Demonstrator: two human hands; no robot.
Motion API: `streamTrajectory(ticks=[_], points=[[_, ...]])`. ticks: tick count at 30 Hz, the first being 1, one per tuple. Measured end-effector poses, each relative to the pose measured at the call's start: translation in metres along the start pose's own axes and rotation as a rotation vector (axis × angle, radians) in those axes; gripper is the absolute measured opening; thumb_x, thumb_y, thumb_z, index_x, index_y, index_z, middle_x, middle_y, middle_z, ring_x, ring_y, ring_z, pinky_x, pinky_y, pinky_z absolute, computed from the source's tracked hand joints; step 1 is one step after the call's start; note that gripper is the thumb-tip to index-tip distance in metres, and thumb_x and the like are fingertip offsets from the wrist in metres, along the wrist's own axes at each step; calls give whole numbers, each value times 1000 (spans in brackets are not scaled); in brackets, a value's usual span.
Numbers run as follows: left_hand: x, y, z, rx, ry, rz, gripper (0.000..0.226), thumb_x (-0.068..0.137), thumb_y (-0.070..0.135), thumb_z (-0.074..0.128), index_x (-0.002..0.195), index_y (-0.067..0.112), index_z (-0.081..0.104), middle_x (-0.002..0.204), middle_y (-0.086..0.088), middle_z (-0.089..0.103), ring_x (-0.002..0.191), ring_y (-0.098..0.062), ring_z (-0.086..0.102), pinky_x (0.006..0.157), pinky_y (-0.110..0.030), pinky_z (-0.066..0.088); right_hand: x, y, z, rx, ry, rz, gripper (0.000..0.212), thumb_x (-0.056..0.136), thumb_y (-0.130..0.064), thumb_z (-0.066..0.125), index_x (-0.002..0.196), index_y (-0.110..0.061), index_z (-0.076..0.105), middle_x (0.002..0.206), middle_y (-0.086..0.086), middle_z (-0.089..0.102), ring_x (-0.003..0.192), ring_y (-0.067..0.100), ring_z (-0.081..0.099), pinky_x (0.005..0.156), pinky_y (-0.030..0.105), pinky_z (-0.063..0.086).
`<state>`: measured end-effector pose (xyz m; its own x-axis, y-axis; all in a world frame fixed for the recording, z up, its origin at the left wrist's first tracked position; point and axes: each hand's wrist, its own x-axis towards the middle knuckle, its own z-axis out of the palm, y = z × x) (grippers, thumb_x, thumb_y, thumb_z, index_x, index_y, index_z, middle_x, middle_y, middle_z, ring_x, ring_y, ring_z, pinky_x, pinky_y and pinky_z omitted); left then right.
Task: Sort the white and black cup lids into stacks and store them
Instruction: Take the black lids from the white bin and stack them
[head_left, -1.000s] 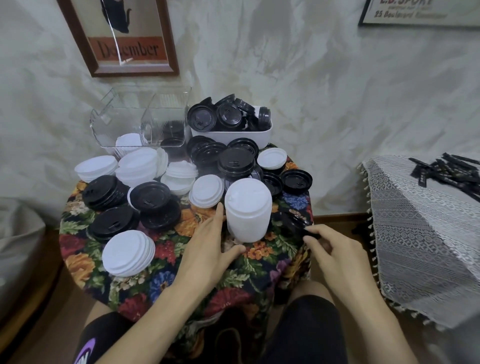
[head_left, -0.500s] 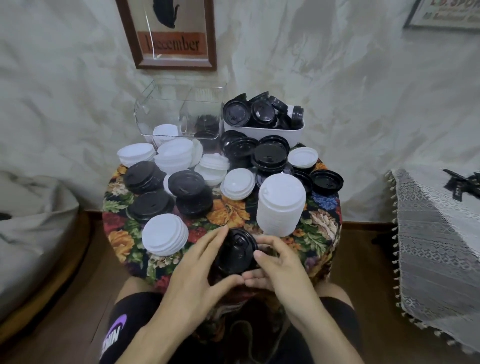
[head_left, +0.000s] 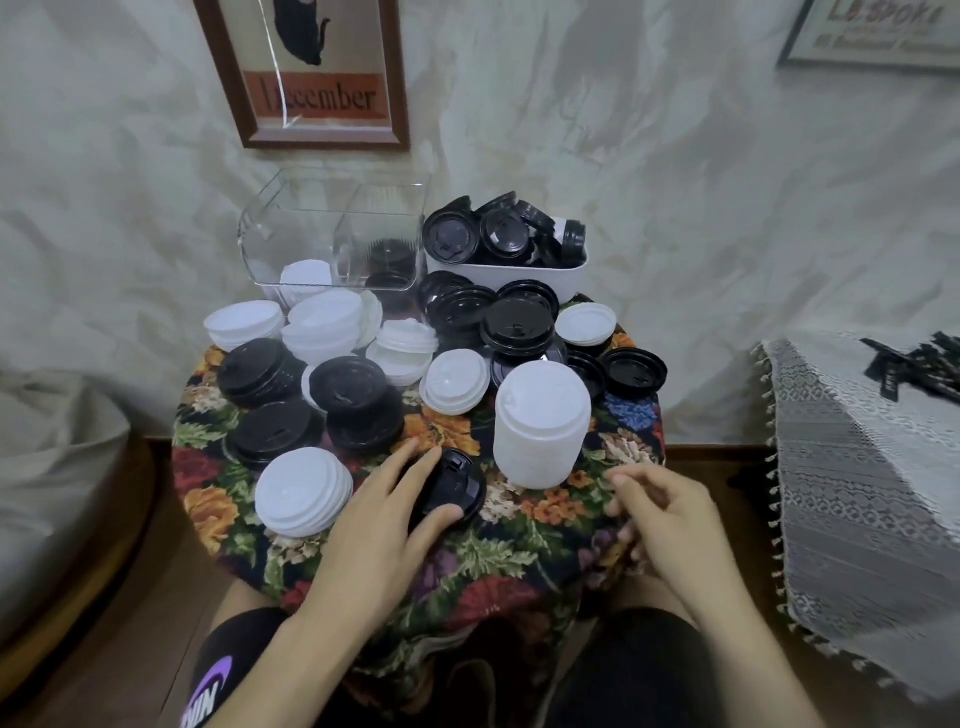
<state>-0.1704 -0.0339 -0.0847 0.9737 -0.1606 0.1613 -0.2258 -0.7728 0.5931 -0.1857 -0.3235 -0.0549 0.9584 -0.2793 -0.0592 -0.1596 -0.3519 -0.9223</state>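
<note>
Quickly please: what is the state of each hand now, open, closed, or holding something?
Left hand: fingers and thumb grip a black lid.
Right hand: open, fingers loosely curled, holding nothing.

We count two hands, left hand (head_left: 384, 514) and right hand (head_left: 670, 514). The left hand grips one black lid (head_left: 460, 483). There is one tall white lid stack (head_left: 543, 431), and at least six lower white lid piles (head_left: 304, 491). We see one white tub (head_left: 519, 278) and two framed pictures (head_left: 311, 104). The clear bin (head_left: 291, 244) may be one or two. The black lid piles (head_left: 358, 400) overlap too much to count.
</note>
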Motion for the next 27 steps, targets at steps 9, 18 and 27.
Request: streamTrajectory(ticks=[9, 18, 27], points=[[13, -2, -1, 33, -26, 36, 91, 82, 78, 56, 160, 36, 34, 163, 18, 32, 151, -7, 30, 123, -32, 29, 112, -15, -30, -776, 137, -251, 45, 99, -28, 66, 143, -26, 58, 156, 10, 45, 145, 34, 35, 117, 46, 32], [13, -8, 3, 70, -38, 46, 89, 84, 81, 53, 160, 39, 32, 163, 19, 31, 152, -7, 26, 125, -32, 26, 121, -10, -23, -711, 171, -268, 27, 103, -22, 60, 127, -19, 70, 130, 8, 70, 137, 34, 51, 97, 46, 48], [11, -3, 0, 49, -33, 51, 94, 84, 76, 61, 162, 37, 25, 165, 18, 29, 153, -6, 25, 125, -30, 23, 90, -25, -32, -342, 194, -284, 13, 99, -32, 67, 102, -21, 73, 87, -3, 74, 84, 22, 67, 74, 39, 49]])
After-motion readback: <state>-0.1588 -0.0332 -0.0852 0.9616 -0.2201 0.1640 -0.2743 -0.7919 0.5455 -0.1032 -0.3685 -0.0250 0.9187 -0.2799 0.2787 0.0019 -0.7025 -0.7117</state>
